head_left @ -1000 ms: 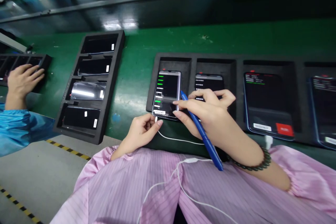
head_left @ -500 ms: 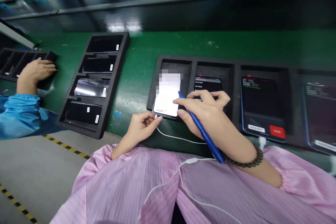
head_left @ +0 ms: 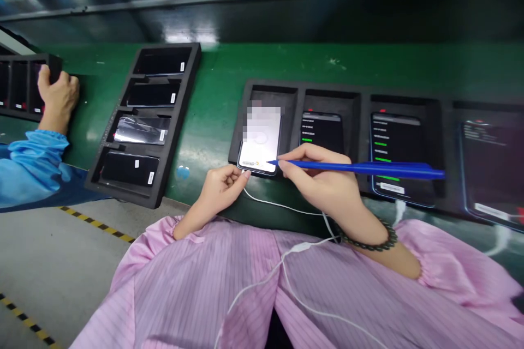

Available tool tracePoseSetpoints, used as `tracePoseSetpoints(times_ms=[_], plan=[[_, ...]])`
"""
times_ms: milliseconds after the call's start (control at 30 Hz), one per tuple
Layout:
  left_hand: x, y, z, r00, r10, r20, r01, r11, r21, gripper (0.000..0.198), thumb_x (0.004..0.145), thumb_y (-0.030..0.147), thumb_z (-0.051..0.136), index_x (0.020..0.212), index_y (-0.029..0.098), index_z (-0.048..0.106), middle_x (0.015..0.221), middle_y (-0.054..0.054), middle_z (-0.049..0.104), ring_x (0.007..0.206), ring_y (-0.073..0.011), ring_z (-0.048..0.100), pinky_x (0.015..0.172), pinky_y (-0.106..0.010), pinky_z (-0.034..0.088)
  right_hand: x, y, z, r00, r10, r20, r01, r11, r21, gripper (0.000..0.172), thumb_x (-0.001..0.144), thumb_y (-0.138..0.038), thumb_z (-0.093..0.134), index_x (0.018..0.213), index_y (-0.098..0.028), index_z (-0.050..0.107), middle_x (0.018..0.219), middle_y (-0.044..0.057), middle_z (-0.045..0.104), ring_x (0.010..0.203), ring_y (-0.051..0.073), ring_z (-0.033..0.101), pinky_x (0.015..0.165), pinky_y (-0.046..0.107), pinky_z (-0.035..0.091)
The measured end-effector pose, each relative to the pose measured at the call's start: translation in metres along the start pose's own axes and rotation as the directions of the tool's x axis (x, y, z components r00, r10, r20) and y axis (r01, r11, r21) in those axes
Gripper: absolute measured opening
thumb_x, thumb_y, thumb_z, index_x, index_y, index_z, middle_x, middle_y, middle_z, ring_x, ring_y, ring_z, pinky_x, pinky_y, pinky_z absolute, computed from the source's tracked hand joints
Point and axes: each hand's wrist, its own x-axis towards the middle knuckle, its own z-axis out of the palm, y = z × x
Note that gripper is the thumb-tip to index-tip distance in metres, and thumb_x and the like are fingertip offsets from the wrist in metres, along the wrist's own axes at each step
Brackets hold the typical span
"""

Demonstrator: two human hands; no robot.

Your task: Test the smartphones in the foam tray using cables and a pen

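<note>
A phone with a bright white screen [head_left: 262,139] lies in the leftmost pocket of a black foam tray [head_left: 366,90], its lower end over the pocket's near edge. My left hand [head_left: 223,188] is closed at the phone's bottom edge, thumb and fingertips pinching the plug end of a white cable [head_left: 270,204]. My right hand [head_left: 327,177] grips a blue pen [head_left: 393,169] between thumb and fingers. Its tip meets or hovers just over the lower right of the lit screen; contact is hard to tell. Past that hand, a dark phone with text lines [head_left: 323,128] is partly covered.
Rightward in the tray sit a phone with green lines [head_left: 397,152] and a dim one [head_left: 491,163], both cabled. A second tray [head_left: 161,182] with several phones stands left. Beyond it, a co-worker's hand [head_left: 59,95] rests on another tray [head_left: 53,62]. White cables cross my lap.
My right hand has turned the pen so its tip points left at the screen; before, a fingertip was there. The third phone's display now lists green lines. The co-worker's hand and tray shifted.
</note>
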Motion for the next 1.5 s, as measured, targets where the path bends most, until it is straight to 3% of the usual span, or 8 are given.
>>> tracePoseSetpoints(times_ms=[133, 300, 500, 833, 1033, 1133, 1233, 1500], plan=[[0.000, 0.002, -0.001, 1.000, 0.005, 0.000, -0.005, 1.000, 0.023, 0.047, 0.086, 0.058, 0.063, 0.063, 0.018, 0.053, 0.051, 0.006, 0.039, 0.045, -0.0063, 0.032, 0.046, -0.022, 0.027, -0.003, 0.002, 0.001, 1.000, -0.022, -0.006, 0.021, 0.997, -0.069, 0.021, 0.080, -0.029, 0.056, 0.060, -0.023, 0.053, 0.052, -0.002, 0.057, 0.049, 0.014, 0.054, 0.050, 0.028, 0.043], [0.000, 0.002, -0.001, 1.000, 0.007, 0.010, -0.007, 1.000, 0.026, 0.045, 0.087, 0.057, 0.062, 0.065, 0.018, 0.055, 0.051, 0.006, 0.040, 0.045, -0.0068, 0.033, 0.046, -0.022, 0.027, -0.003, 0.001, 0.004, 0.997, -0.066, 0.030, 0.069, 0.992, -0.102, 0.021, 0.082, -0.024, 0.054, 0.061, -0.023, 0.053, 0.053, -0.003, 0.058, 0.048, 0.012, 0.053, 0.050, 0.026, 0.042], [0.000, 0.002, -0.002, 0.999, 0.029, 0.013, -0.030, 0.998, 0.049, 0.044, 0.089, 0.053, 0.062, 0.063, 0.018, 0.053, 0.051, 0.006, 0.040, 0.045, -0.0064, 0.034, 0.046, -0.021, 0.028, -0.002, 0.002, 0.007, 0.985, -0.173, -0.006, 0.172, 0.982, -0.083, 0.022, 0.081, -0.018, 0.055, 0.060, -0.022, 0.051, 0.053, -0.005, 0.058, 0.047, 0.009, 0.052, 0.049, 0.022, 0.040], [0.000, 0.003, -0.002, 0.999, 0.045, 0.012, -0.046, 0.998, 0.052, 0.039, 0.089, 0.045, 0.062, 0.063, 0.018, 0.052, 0.051, 0.007, 0.038, 0.045, -0.0062, 0.033, 0.045, -0.020, 0.027, -0.002, 0.002, 0.005, 0.987, -0.162, 0.001, 0.161, 0.977, -0.143, 0.021, 0.080, -0.019, 0.052, 0.059, -0.022, 0.051, 0.051, -0.004, 0.053, 0.045, 0.009, 0.048, 0.047, 0.023, 0.038], [0.001, 0.002, -0.002, 1.000, 0.027, 0.016, -0.027, 0.999, 0.028, 0.042, 0.088, 0.049, 0.062, 0.062, 0.018, 0.052, 0.051, 0.007, 0.037, 0.045, -0.0057, 0.031, 0.044, -0.020, 0.025, -0.004, 0.001, 0.004, 0.982, -0.191, 0.013, 0.191, 0.974, -0.120, 0.021, 0.078, -0.016, 0.052, 0.058, -0.022, 0.052, 0.050, -0.005, 0.054, 0.044, 0.009, 0.048, 0.046, 0.022, 0.038], [0.002, 0.000, -0.002, 1.000, 0.017, 0.015, -0.017, 1.000, 0.017, 0.044, 0.086, 0.053, 0.064, 0.061, 0.018, 0.052, 0.051, 0.007, 0.037, 0.045, -0.0058, 0.031, 0.044, -0.020, 0.026, -0.004, 0.001, -0.001, 0.984, -0.163, -0.074, 0.159, 0.985, -0.064, 0.021, 0.078, -0.018, 0.056, 0.058, -0.022, 0.054, 0.051, -0.004, 0.057, 0.046, 0.010, 0.052, 0.047, 0.023, 0.041], [0.003, -0.001, -0.002, 1.000, 0.014, 0.006, -0.014, 1.000, 0.006, 0.045, 0.085, 0.054, 0.064, 0.061, 0.018, 0.052, 0.051, 0.006, 0.039, 0.046, -0.0061, 0.032, 0.045, -0.021, 0.026, -0.003, 0.001, -0.009, 0.958, -0.137, -0.250, 0.142, 0.990, 0.001, 0.019, 0.077, -0.022, 0.061, 0.058, -0.022, 0.058, 0.052, -0.004, 0.059, 0.045, 0.011, 0.054, 0.046, 0.024, 0.042], [0.003, -0.004, -0.004, 0.999, -0.015, -0.034, 0.017, 0.999, 0.040, 0.048, 0.078, 0.060, 0.065, 0.059, 0.018, 0.053, 0.051, 0.004, 0.044, 0.049, -0.0086, 0.039, 0.048, -0.021, 0.030, -0.009, -0.004, -0.058, 0.755, -0.168, -0.633, 0.326, 0.935, 0.140, 0.008, 0.071, -0.020, 0.068, 0.064, -0.023, 0.066, 0.051, -0.004, 0.059, 0.041, 0.012, 0.053, 0.040, 0.026, 0.040]])
